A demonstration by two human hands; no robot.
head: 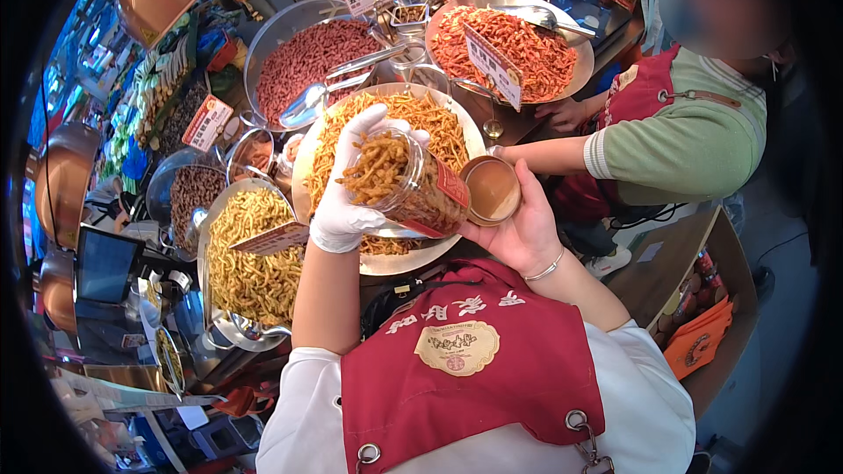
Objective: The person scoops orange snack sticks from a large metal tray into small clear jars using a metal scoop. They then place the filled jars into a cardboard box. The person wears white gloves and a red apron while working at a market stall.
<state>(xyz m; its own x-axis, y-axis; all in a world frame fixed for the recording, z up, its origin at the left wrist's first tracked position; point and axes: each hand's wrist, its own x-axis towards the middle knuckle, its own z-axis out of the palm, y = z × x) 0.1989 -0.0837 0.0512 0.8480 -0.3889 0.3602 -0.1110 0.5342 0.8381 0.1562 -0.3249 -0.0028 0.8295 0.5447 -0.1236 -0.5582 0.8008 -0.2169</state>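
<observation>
My left hand (349,191), in a white glove, is wrapped around a clear plastic jar (428,194) with a red label. The jar lies tilted, packed with orange-brown fried strips that bulge from its open mouth. In my bare right hand (520,217) is a round, shallow, tan lid (492,191), its hollow side facing up, close to the jar's base. My right fingers also reach the jar's lower end. Beneath both hands stands a large pale bowl (471,125) of similar orange strips, with part of a metal utensil showing under the jar.
Bowls of red strips (500,46), dark red pieces (309,66) and yellow-green strips (250,250) surround the central bowl, with metal scoops and sign cards. A co-worker in a green shirt (678,138) stands at the right, one arm reaching toward my right hand. A cardboard box (737,322) stands lower right.
</observation>
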